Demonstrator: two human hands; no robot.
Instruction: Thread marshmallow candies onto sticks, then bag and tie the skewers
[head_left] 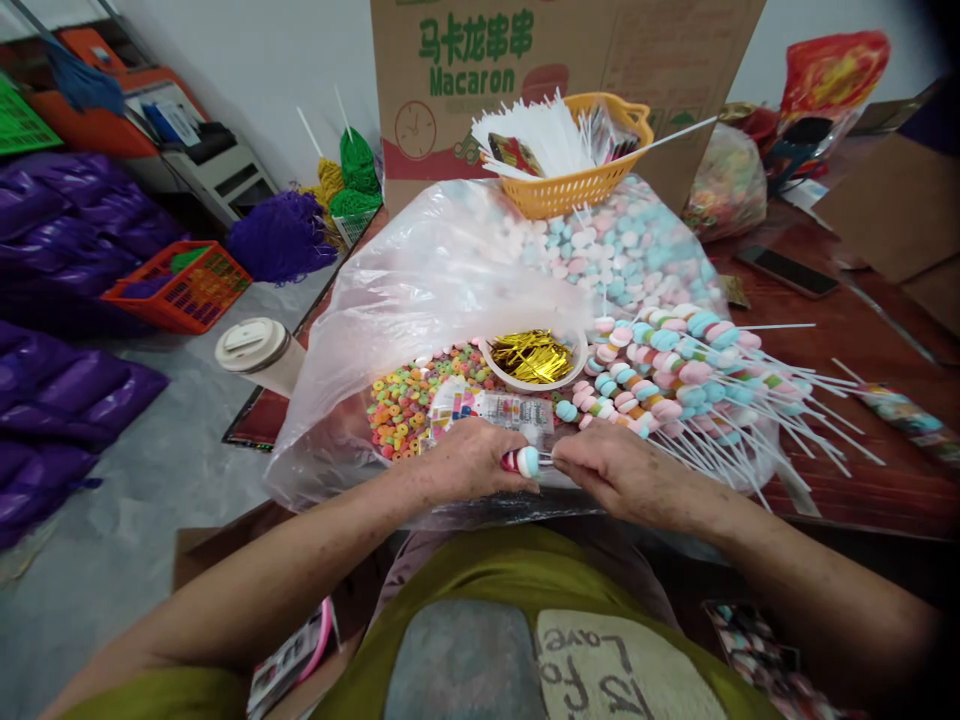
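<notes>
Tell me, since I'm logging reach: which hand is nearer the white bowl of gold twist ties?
Left, narrowly. The left hand lies just below the white bowl of gold twist ties, slightly to its left; the right hand sits below and farther right, nearer the candy skewers.

Both forearms reaching forward, left hand [469, 462] and right hand [622, 470] close together, knuckles up, fingertips pinched, nearly meeting

My right hand [626, 472] hid most of the thin white stick; the brown cardboard Macaron box [525, 70] at top centre was cut off by the frame's edge.
</notes>
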